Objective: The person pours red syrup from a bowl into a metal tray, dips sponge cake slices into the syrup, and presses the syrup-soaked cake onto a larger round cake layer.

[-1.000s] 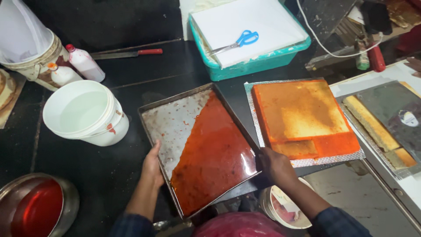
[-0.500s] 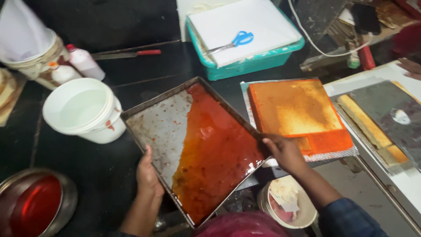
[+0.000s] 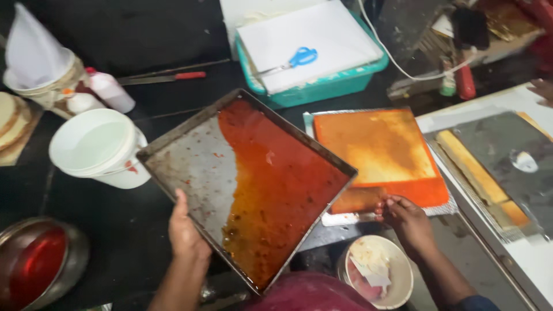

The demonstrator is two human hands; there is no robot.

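My left hand (image 3: 185,230) grips the near-left rim of a rectangular metal baking tray (image 3: 196,167), held tilted over the black counter. A thin red-orange baked sheet (image 3: 279,193) covers the tray's right half; the left half is bare, speckled metal. My right hand (image 3: 409,222) is off the tray, with its fingertips resting at the front edge of an orange cake slab (image 3: 374,150). That slab lies on a silver board (image 3: 345,219) just right of the tray.
A white bucket (image 3: 95,147) stands left of the tray, and a metal bowl of red liquid (image 3: 34,265) at near left. Behind is a teal tub (image 3: 322,86) with paper and blue scissors (image 3: 296,59). A small tub of scraps (image 3: 374,270) sits below; a dark tray (image 3: 507,167) lies right.
The tray has swung anticlockwise and shifted left, away from the cake slab. My right hand has let go of its right rim and moved to the slab's front edge.
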